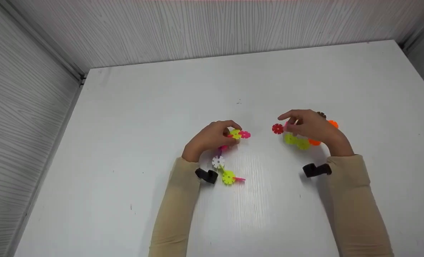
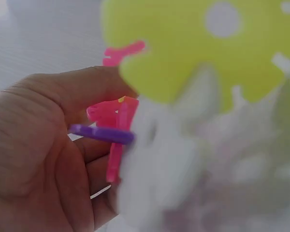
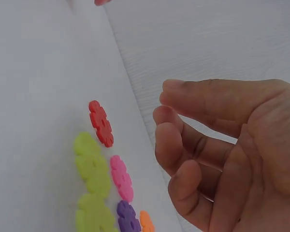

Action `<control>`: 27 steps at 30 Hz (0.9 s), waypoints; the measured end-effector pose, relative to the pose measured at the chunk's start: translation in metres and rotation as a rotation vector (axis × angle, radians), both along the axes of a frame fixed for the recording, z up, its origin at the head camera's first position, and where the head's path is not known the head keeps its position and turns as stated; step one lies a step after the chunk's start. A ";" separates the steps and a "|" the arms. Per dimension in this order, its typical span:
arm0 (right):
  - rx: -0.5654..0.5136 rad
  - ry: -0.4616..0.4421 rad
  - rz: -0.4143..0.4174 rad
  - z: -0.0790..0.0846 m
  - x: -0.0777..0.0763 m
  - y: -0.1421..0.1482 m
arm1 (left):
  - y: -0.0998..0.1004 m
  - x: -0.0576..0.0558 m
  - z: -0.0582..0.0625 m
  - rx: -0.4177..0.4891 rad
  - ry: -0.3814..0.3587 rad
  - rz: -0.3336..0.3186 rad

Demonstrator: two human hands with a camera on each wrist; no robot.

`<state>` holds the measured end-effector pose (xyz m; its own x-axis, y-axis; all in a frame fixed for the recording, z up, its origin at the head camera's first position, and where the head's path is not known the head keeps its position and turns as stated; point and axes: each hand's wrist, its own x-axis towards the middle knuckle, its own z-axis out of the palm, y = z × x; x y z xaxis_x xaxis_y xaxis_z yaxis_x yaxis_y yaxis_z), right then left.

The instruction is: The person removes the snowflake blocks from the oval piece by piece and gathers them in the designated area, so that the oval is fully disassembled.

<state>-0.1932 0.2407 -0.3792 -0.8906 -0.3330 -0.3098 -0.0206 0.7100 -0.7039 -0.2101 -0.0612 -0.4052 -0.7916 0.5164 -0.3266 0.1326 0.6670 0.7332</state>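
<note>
Left hand (image 1: 214, 135) pinches a chain of notched discs (image 1: 215, 164), its long axis running toward the near edge of the table (image 1: 126, 142). Right hand (image 1: 310, 125), fingers loosely bent and holding nothing, hovers over loose discs (image 1: 301, 145) toward the right edge. One red disc (image 1: 275, 130) lies between them, nearer the right.

R hand (image 3: 232, 154), red disc (image 3: 102, 123) nr yel discs (image 3: 93, 166)
</note>
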 end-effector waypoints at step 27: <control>-0.002 0.148 0.126 -0.018 0.011 -0.067 | 0.020 0.005 -0.003 0.112 0.050 -0.035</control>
